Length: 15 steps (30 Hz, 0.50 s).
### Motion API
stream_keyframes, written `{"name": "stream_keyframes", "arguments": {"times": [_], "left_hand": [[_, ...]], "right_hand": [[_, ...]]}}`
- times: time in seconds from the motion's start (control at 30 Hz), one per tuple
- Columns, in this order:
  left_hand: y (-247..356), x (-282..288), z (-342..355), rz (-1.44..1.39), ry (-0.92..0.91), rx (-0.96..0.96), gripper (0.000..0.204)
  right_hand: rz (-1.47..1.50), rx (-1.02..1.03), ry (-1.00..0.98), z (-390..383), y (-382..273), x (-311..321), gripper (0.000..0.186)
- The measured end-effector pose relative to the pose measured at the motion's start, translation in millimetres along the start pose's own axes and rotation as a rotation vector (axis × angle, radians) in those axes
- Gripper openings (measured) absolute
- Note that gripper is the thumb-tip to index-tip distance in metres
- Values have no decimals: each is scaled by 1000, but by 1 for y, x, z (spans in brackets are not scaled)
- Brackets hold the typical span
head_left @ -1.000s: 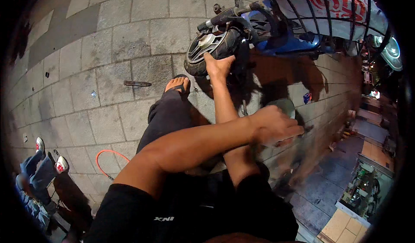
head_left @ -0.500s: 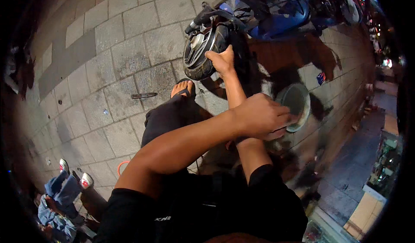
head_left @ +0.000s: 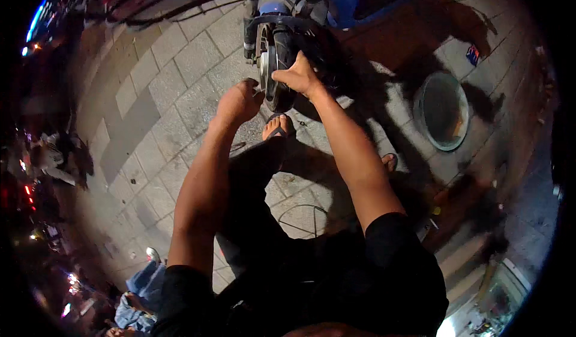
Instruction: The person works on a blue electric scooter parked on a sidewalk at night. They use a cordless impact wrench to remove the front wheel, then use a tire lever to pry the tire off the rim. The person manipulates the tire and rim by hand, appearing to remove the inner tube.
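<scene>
A wheel with a black tyre (head_left: pixel 279 102) and a pale metal rim (head_left: pixel 264 64) stands upright in front of me, fixed to a dark two-wheeled vehicle. My right hand (head_left: pixel 298 80) is closed over the top of the tyre, thumb on the rim side; its other fingers are partly hidden. Close by the lower left side of the wheel is my left hand (head_left: pixel 240 103), its fingers curled. Whether it touches the tyre, or has anything small in it, is hidden in shadow.
A round grey basin (head_left: pixel 427 121) stands on the paving at right, with a small blue and red packet (head_left: pixel 473 55) beyond it. A thin dark cord (head_left: pixel 288 207) loops near my legs. My sandalled foot (head_left: pixel 276 128) is below the wheel. Someone in blue clothing (head_left: pixel 144 286) is at lower left.
My left hand has gone from above my right forearm, near the basin, leftward to the wheel. The right hand stays on the tyre. My view has turned, so the wheel appears more edge-on.
</scene>
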<state>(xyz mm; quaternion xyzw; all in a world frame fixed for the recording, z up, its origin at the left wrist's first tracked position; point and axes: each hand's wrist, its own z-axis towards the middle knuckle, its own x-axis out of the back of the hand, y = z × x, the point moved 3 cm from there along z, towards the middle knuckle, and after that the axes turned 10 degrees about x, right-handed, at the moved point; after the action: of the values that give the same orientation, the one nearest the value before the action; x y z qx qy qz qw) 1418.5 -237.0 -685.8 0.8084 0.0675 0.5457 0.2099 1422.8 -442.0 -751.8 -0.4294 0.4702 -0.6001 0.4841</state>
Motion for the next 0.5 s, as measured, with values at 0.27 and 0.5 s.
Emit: {"name": "stream_keyframes", "arguments": {"times": [0.27, 0.5], "left_hand": [[10, -46, 53, -31, 80, 4, 36], [-8, -57, 69, -229, -12, -18, 30]], "right_hand": [[-221, -79, 107, 1, 3, 1, 86], [-258, -93, 28, 5, 6, 1, 94]]}}
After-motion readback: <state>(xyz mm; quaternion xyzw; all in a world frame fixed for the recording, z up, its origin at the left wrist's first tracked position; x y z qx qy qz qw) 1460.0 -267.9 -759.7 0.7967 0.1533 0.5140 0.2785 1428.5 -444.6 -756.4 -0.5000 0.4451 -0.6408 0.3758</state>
